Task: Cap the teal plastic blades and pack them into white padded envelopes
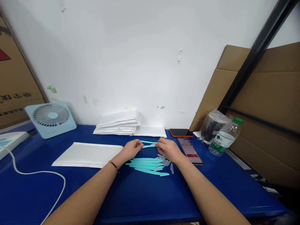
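Observation:
My left hand [131,149] pinches one end of a teal eyebrow razor [149,146]. Closed around the other end of that razor is my right hand [169,148], whose fingers hide the tip; whether a cap is in them I cannot tell. A second teal eyebrow razor [148,142] shows just behind it, between the hands. Below them on the blue table [150,200] lies a pile of several teal eyebrow razors [146,165], their handles pointing left. Small clear plastic caps [167,163] are scattered at the pile's right end, one cap [172,168] slightly apart.
A white padded envelope [86,154] lies left of my hands, with stacked envelopes [117,122] by the wall. Two phones, one dark [181,132] and one lit [190,151], sit right, near a water bottle [225,139]. At left are a blue fan [52,117] and white cable [63,184].

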Motion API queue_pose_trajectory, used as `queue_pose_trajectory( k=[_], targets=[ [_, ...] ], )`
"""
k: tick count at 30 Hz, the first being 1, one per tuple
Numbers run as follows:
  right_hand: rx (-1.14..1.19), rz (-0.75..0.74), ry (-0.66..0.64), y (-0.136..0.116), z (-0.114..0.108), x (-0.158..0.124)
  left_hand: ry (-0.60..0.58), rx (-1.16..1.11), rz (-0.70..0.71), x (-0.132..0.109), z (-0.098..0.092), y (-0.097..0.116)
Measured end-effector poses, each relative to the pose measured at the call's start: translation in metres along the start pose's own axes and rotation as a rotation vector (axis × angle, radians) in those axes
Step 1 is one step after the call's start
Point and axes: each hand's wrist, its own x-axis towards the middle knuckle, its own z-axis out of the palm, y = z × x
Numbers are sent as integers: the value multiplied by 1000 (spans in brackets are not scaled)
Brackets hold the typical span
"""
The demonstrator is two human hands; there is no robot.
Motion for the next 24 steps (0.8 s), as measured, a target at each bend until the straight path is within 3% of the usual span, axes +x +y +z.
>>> queue_pose_trajectory(
  k=[5, 8, 12, 16, 24],
  targets=[
    [278, 138, 10, 9, -1, -1, 38, 10, 54, -2, 2, 1],
    [398, 250, -86, 17, -6, -6, 66, 128, 103, -6, 0, 5],
    [477, 277, -284, 18, -9, -12, -161, 180, 214, -14, -1, 14],
    [505, 291, -301, 16, -5, -14, -269, 186, 167, -17, 2, 16],
    [800, 442, -245, 24, -15, -14, -98, 96, 62, -14, -1, 9]
  ],
)
